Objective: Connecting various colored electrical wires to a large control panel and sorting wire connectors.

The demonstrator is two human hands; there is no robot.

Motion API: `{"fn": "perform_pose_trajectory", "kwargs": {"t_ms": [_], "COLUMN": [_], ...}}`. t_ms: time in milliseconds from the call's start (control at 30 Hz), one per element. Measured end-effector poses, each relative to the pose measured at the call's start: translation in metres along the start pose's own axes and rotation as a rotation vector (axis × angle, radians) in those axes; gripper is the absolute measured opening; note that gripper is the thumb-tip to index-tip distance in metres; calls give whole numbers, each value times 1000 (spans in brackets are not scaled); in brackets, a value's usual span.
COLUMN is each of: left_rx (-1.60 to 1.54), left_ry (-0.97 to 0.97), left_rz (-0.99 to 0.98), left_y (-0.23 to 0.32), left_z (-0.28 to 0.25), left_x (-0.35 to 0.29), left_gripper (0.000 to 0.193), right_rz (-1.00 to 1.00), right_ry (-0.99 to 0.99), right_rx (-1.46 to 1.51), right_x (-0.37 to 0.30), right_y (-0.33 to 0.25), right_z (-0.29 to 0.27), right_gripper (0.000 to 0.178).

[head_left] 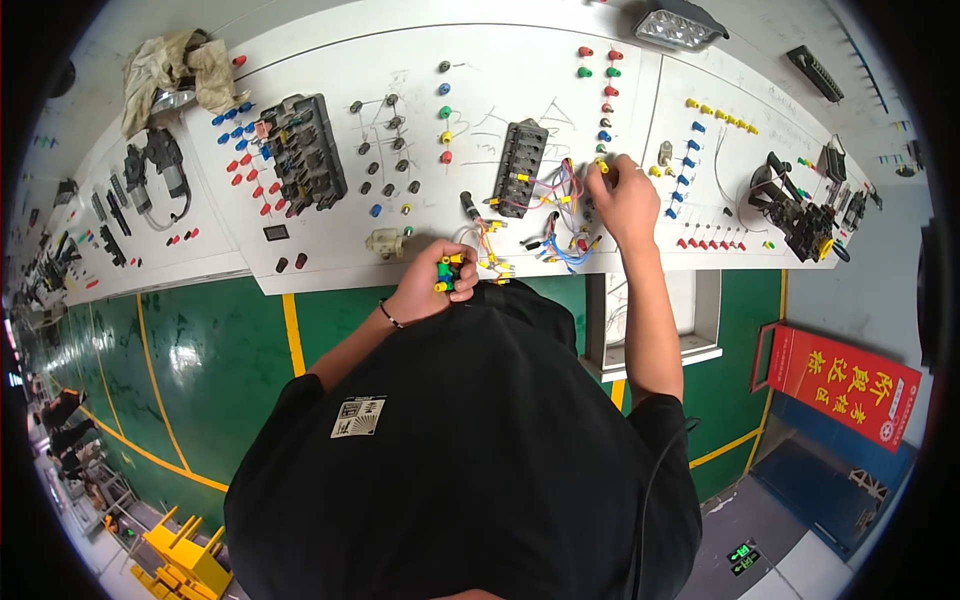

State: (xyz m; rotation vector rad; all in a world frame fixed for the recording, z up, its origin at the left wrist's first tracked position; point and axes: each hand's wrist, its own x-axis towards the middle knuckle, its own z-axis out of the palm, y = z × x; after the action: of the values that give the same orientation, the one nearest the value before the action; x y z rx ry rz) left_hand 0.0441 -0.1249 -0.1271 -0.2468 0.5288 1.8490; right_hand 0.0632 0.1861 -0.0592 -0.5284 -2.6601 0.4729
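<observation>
My left hand point(432, 275) is closed around several small colored terminal posts point(445, 270), yellow, green and blue, at the near edge of a white panel point(420, 225). Out over the panel, my right hand point(625, 200) pinches a yellow terminal post point(602, 166), just below a column of red, green and blue posts point(606, 110). Between the hands lies a black fuse box point(521, 165) with thin colored wires point(560, 190) beside it. More yellow-tipped wires point(490, 245) are bunched near my left hand. Whether the pinched post sits in the panel I cannot tell.
A larger black fuse box point(302, 155) is mounted at left, with a crumpled cloth point(175, 75) beyond it. A lamp point(680, 25) stands at the far edge, and a black switch assembly point(800, 215) at right. A red sign point(840, 380) stands on the right.
</observation>
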Motion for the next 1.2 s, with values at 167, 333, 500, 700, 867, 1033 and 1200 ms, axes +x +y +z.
{"fn": "perform_pose_trajectory", "kwargs": {"t_ms": [167, 333, 500, 700, 867, 1033, 1200], "left_rx": [64, 62, 79, 71, 72, 57, 48], "left_ry": [-24, 27, 52, 38, 37, 48, 81], "left_rz": [-30, 10, -25, -36, -34, -20, -26], "left_y": [3, 6, 7, 6, 5, 6, 1], "left_z": [2, 11, 12, 9, 5, 6, 7], "left_x": [3, -1, 5, 6, 8, 9, 12], "left_gripper": [27, 23, 23, 22, 22, 22, 22], "right_rz": [20, -4, 74, -13, 61, -76, 59], "right_ry": [-103, 38, -110, -1, -70, 193, 42], "right_rx": [-107, 30, -44, 12, -30, 141, 45], "right_x": [2, -1, 5, 4, 3, 0, -6], "right_y": [23, 6, 8, 19, 6, 12, 19], "right_z": [16, 5, 5, 17, 8, 18, 24], "right_gripper": [36, 38, 40, 37, 40, 30, 29]}}
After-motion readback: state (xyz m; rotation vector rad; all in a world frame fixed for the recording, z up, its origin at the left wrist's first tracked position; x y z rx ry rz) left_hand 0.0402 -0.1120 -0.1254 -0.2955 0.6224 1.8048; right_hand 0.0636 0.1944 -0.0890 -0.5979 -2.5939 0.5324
